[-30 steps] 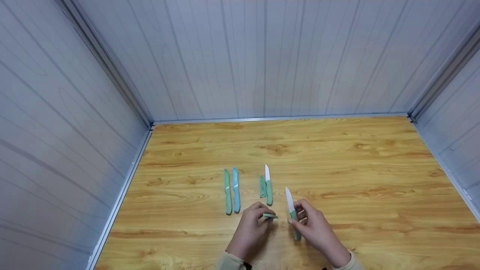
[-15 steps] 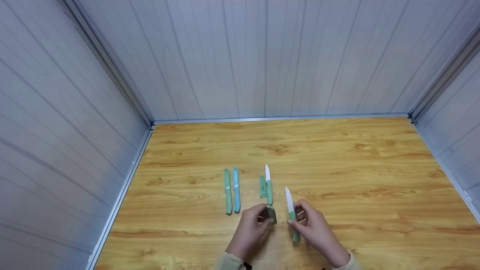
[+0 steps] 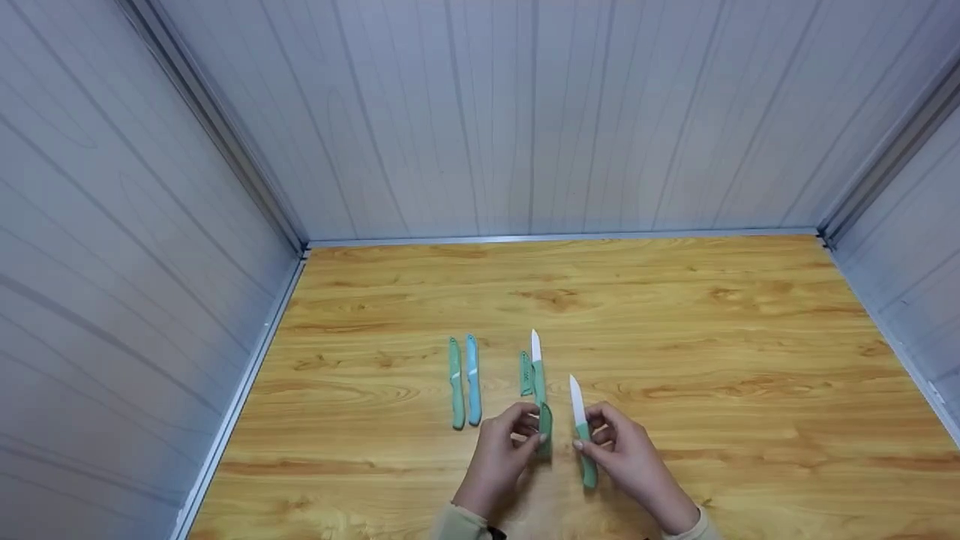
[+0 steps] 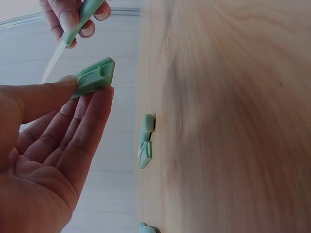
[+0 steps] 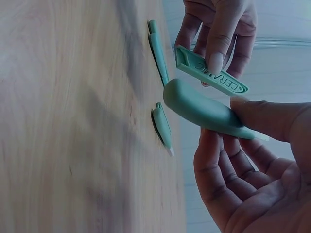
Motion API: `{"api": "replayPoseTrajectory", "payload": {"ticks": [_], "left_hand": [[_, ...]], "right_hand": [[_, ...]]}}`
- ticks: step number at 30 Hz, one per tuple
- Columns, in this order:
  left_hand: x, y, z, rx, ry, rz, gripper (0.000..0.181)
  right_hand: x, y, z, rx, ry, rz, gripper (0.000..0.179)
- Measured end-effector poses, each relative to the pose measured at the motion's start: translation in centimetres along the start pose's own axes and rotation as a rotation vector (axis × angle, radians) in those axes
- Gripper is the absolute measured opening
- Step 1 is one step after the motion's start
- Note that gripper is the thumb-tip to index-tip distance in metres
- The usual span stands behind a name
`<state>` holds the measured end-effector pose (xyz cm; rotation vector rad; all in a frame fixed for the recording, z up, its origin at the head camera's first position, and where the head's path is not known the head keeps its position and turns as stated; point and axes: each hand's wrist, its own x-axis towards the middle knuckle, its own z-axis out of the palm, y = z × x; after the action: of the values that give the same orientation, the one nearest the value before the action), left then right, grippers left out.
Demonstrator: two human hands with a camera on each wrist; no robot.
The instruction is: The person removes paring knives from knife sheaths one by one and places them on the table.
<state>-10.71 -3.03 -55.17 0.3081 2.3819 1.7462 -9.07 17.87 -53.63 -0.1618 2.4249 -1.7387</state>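
My left hand (image 3: 501, 442) pinches a green knife sheath (image 3: 545, 429) between thumb and fingers. Raised lettering shows on the sheath's face in the right wrist view. To its right, my right hand (image 3: 624, 444) holds a knife by its green handle (image 5: 204, 108), and the white blade (image 3: 577, 397) points away from me. Sheath and knife are side by side, a small gap apart, both above the table. Just beyond my left hand lies another green-handled knife (image 3: 536, 352) with a bare white blade, a second green sheath (image 3: 525, 373) along its left side.
Left of these, a green sheathed knife (image 3: 456, 382) and a blue sheathed knife (image 3: 472, 380) lie parallel on the wooden table (image 3: 675, 315). Pale panel walls (image 3: 487, 127) stand at the back and both sides.
My left hand has turned the sheath from lying crosswise to pointing lengthwise, roughly in line with the knife. My right hand has stayed nearly in place, the knife tilting slightly.
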Motion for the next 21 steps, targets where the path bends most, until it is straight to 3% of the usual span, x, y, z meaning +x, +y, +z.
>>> {"api": "replayPoseTrajectory", "payload": {"ticks": [16, 21], "left_hand": [[0.67, 0.02, -0.06, -0.054, 0.039, -0.144, 0.027], [0.87, -0.12, 0.00, -0.038, 0.075, -0.125, 0.027]], "right_hand": [[0.09, 0.02, 0.02, 0.063, -0.044, 0.005, 0.034], [0.37, 0.37, -0.17, 0.044, -0.054, 0.021, 0.033]]}}
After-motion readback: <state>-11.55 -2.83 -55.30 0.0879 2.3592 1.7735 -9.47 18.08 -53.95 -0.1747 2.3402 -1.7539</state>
